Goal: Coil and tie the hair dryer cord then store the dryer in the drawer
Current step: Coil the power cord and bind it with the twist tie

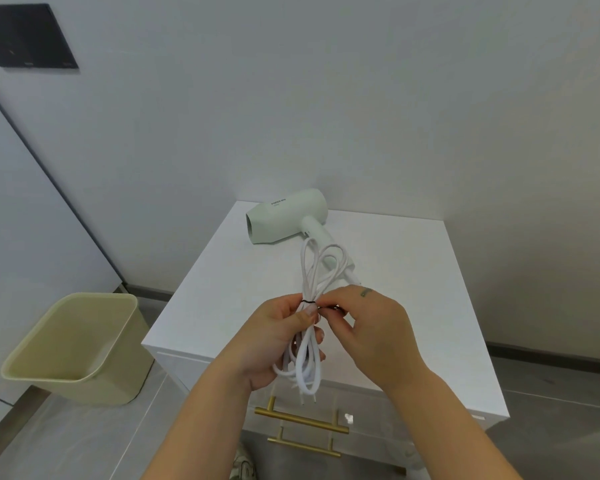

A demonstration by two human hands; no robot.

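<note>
Two bare forearms reach in from the bottom edge, hands meeting above the front part of a white cabinet. Wrapped around the middle of a bundled white cord [309, 327], the left hand [274, 341] holds it with its grip pressed together, thumb laid across the strands. Loops of the cord stand up above the fist and more loops hang below it, down past the cabinet's front edge. Just beside it, the right hand [364, 327] pinches at a thin dark tie [309, 301] that runs across the cord right above the left thumb; the fingertips are pressed together there, and a small mark shows on the back of the hand near the thumb.

Farther back on the tabletop [413, 278] lies the pale green hair dryer [284, 216] on its side, nozzle pointing left, handle angled toward the hands, with the cord running from the handle's end. It sits near the wall at the cabinet's far left corner.

Below the hands, two brass handles [302, 422] mark the closed drawer fronts. A pale yellow bin [70, 348] stands on the grey tiled floor to the left of the cabinet, beside the wall. A dark panel [28, 34] is fixed high on the wall at upper left.
</note>
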